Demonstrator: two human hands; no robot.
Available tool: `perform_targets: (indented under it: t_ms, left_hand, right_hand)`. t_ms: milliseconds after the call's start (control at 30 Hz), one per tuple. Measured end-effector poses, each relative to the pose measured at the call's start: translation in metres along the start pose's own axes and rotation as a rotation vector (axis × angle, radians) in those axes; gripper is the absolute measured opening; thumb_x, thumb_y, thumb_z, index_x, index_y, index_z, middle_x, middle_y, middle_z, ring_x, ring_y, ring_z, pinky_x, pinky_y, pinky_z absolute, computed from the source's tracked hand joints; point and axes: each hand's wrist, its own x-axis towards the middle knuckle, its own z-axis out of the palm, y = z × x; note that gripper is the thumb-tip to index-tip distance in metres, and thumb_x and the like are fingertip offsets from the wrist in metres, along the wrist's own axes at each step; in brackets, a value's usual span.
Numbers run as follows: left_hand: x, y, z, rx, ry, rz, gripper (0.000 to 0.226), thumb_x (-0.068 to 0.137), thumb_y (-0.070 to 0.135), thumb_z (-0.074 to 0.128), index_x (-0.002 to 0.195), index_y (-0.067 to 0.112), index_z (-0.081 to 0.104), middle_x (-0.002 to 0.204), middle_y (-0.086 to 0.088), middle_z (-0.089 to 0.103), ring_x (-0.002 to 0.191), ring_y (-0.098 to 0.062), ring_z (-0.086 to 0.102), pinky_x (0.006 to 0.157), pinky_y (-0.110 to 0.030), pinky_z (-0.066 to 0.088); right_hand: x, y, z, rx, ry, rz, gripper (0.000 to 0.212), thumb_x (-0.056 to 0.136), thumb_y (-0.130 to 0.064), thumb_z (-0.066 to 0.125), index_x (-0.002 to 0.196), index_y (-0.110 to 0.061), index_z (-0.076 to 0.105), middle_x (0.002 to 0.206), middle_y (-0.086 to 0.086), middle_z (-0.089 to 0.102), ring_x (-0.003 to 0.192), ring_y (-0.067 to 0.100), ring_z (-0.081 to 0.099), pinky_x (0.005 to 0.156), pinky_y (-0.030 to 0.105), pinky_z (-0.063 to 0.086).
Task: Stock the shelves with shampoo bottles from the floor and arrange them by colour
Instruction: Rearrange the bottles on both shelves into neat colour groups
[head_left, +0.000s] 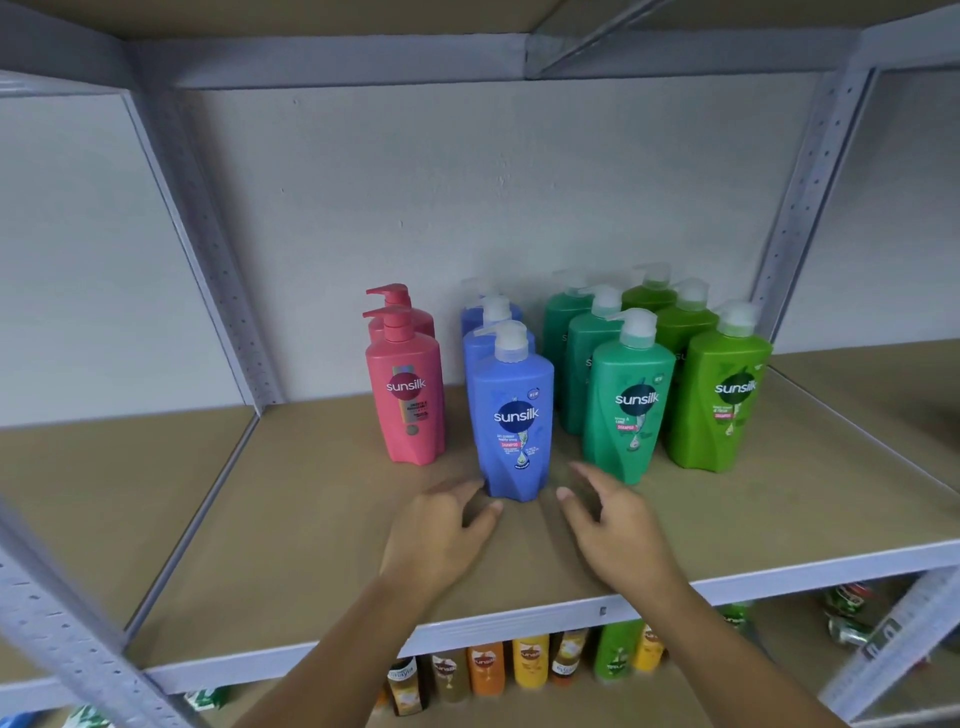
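Observation:
On the brown shelf board (291, 519) stand pump shampoo bottles in colour rows running front to back: two pink bottles (410, 400), three blue bottles with the front one (511, 421) nearest me, three teal bottles (626, 410) and three lime green bottles (719, 400). My left hand (441, 535) hovers just left of the front blue bottle's base, fingers loosely spread, holding nothing. My right hand (618, 525) hovers just right of that base, fingers relaxed, also holding nothing. Neither hand clearly touches the bottle.
Grey metal uprights (208, 244) frame the shelf bay at both sides, and the shelf's grey front rail (519, 629) runs below my wrists. On the lower shelf stand orange, yellow, brown and green bottles (530, 660). The left half of the board is bare.

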Motion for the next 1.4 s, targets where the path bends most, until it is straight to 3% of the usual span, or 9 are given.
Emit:
perform_targets:
  t_ms: [133,267,400,567,767,933,1067,1233,1400]
  left_hand:
    - [-0.013,0.021,0.004,-0.059,-0.035,0.151,0.036,0.095,0.047,0.060,0.125,0.027,0.068,0.119,0.011,0.069,0.107,-0.007,0.062,0.092,-0.025,0.048]
    - [-0.008,0.060,0.021,-0.129,-0.115,0.226,0.044,0.097,0.042,0.060,0.137,0.026,0.059,0.136,0.008,0.063,0.123,-0.009,0.057,0.099,-0.013,0.037]
    - [0.007,0.095,0.046,-0.234,-0.103,0.117,0.068,0.096,0.044,0.060,0.156,0.028,0.032,0.150,0.002,0.051,0.135,-0.013,0.047,0.098,-0.012,0.031]
    - [0.034,0.123,0.072,-0.411,-0.038,-0.044,0.085,0.095,0.033,0.066,0.160,0.025,0.012,0.148,0.004,0.053,0.132,-0.014,0.052,0.096,-0.008,0.031]
    - [0.064,0.142,0.095,-0.516,0.123,-0.149,0.077,0.089,0.022,0.073,0.151,0.031,0.028,0.132,0.009,0.064,0.119,-0.009,0.060,0.092,-0.011,0.040]
    - [0.066,0.146,0.101,-0.478,0.213,-0.197,0.069,0.087,0.025,0.075,0.143,0.032,0.035,0.129,0.009,0.065,0.118,-0.006,0.062,0.101,-0.028,0.049]
    - [0.063,0.146,0.099,-0.455,0.206,-0.241,0.072,0.087,0.036,0.070,0.147,0.036,0.030,0.134,0.009,0.063,0.122,-0.010,0.062,0.104,-0.039,0.050]
    - [0.053,0.148,0.090,-0.386,0.155,-0.230,0.071,0.088,0.051,0.061,0.150,0.038,0.030,0.136,0.016,0.062,0.122,-0.008,0.062,0.104,-0.042,0.051]
    - [0.036,0.154,0.068,-0.259,0.222,-0.130,0.056,0.095,0.038,0.063,0.147,0.030,0.043,0.139,0.016,0.059,0.129,-0.002,0.055,0.108,-0.034,0.047]
  right_hand:
    - [-0.007,0.021,-0.027,0.072,0.121,0.065,0.035,0.093,-0.031,0.069,0.126,-0.019,0.065,0.122,-0.008,0.067,0.107,0.007,0.060,0.090,0.017,0.040]
    - [0.002,0.039,-0.050,0.125,0.213,0.130,0.046,0.090,-0.029,0.074,0.131,-0.019,0.054,0.127,-0.003,0.059,0.115,0.018,0.057,0.100,0.038,0.049]
    - [0.014,0.047,-0.059,0.173,0.169,0.100,0.066,0.089,-0.026,0.075,0.144,-0.014,0.041,0.144,0.002,0.053,0.129,0.018,0.054,0.109,0.042,0.045]
    - [0.025,0.058,-0.062,0.277,0.069,0.029,0.058,0.094,-0.019,0.069,0.145,-0.018,0.041,0.140,-0.005,0.059,0.126,0.001,0.056,0.109,0.036,0.047]
    - [0.038,0.075,-0.074,0.365,-0.054,-0.024,0.049,0.097,-0.007,0.062,0.142,-0.013,0.043,0.136,-0.006,0.062,0.123,-0.007,0.056,0.103,0.014,0.044]
    - [0.048,0.088,-0.078,0.447,-0.151,-0.056,0.048,0.097,-0.003,0.061,0.141,-0.012,0.043,0.132,-0.012,0.059,0.117,-0.015,0.055,0.096,0.007,0.043]
    - [0.050,0.093,-0.077,0.481,-0.204,-0.091,0.050,0.096,-0.005,0.063,0.141,-0.013,0.043,0.137,-0.007,0.058,0.120,-0.010,0.056,0.101,0.018,0.048]
    - [0.051,0.101,-0.085,0.477,-0.268,-0.148,0.052,0.097,-0.019,0.065,0.143,-0.020,0.043,0.138,-0.017,0.056,0.129,-0.004,0.052,0.111,0.035,0.044]
    - [0.049,0.103,-0.117,0.308,-0.058,-0.273,0.039,0.096,-0.023,0.066,0.134,-0.017,0.060,0.128,-0.008,0.063,0.115,0.002,0.060,0.102,0.024,0.047]
